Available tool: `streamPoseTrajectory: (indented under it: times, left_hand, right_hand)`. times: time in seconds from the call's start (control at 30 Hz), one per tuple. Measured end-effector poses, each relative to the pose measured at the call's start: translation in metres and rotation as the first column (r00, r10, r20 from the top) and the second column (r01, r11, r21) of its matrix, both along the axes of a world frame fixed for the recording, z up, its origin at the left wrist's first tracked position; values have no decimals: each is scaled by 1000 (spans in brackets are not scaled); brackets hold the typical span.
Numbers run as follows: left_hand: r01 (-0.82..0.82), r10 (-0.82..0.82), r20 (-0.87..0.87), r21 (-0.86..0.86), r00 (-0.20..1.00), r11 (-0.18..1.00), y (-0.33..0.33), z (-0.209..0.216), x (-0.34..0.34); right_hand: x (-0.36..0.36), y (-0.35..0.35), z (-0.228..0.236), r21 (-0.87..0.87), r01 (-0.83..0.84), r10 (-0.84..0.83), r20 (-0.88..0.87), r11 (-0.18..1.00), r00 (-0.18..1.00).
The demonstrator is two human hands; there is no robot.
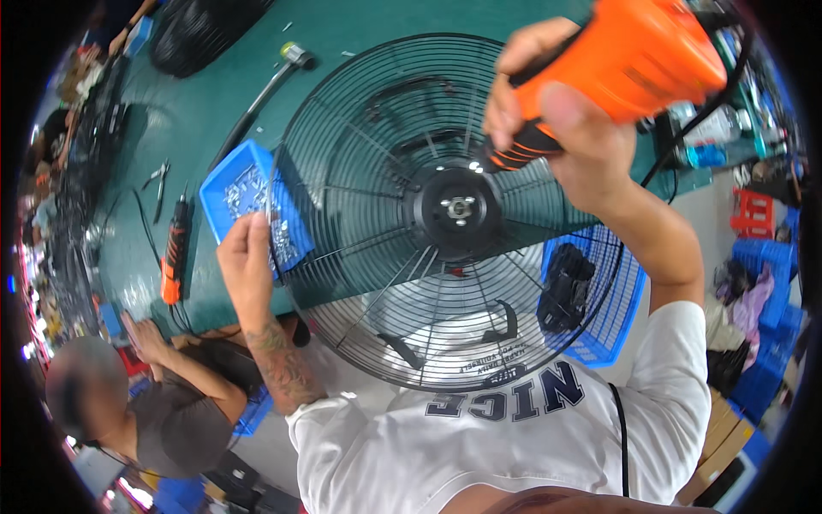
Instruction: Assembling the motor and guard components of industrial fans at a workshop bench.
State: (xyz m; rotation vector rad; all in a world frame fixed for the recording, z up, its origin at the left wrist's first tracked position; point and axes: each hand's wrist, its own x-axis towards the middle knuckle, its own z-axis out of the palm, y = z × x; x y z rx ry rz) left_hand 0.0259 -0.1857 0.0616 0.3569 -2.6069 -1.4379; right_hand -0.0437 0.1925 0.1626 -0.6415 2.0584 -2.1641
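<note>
A large round black wire fan guard (360, 295) lies tilted between the green table and my body, with a dark motor hub (438, 236) at its centre. In my right hand (591, 150) is an orange and black electric screwdriver (634, 64), its cord looping down on the right. The tool's nose is at the upper right edge of the hub; whether the tip touches a screw is hidden. My left hand (244, 261) is closed at the guard's left rim, thumb and finger together. Beside it sits a blue bin (211, 199) of small silvery screws (247, 193), partly under the guard.
Left on the green table (128, 248) lie another orange electric screwdriver (175, 253), pliers (158, 184) and a hammer (261, 98). A black bundle (205, 30) is at the far edge. Below the guard, a blue crate (629, 321) holds black parts. Another person (184, 420) works at lower left.
</note>
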Motion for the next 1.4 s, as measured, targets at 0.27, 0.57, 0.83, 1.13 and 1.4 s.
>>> streamPoseTrajectory:
  times: [0.27,0.57,0.83,1.13,1.4]
  left_hand:
    - [2,7,-69,131,998,991,19,0,5]
    - [-16,24,-42,191,999,981,24,5,7]
    - [24,-12,-63,199,998,980,17,-1,13]
    - [30,-26,-30,114,999,993,15,-1,13]
    - [17,-13,-28,127,1000,992,18,2,14]
  right_hand:
    - [2,-15,-6,-184,-50,44,-39,982,998]
    - [-10,-4,-6,-200,-85,84,-11,976,996]
    - [-11,-7,-10,-185,-207,201,-50,961,978]
    - [-21,-3,-13,-165,-291,290,-29,942,956]
    - [-14,-9,-15,-181,-262,264,-12,948,964]
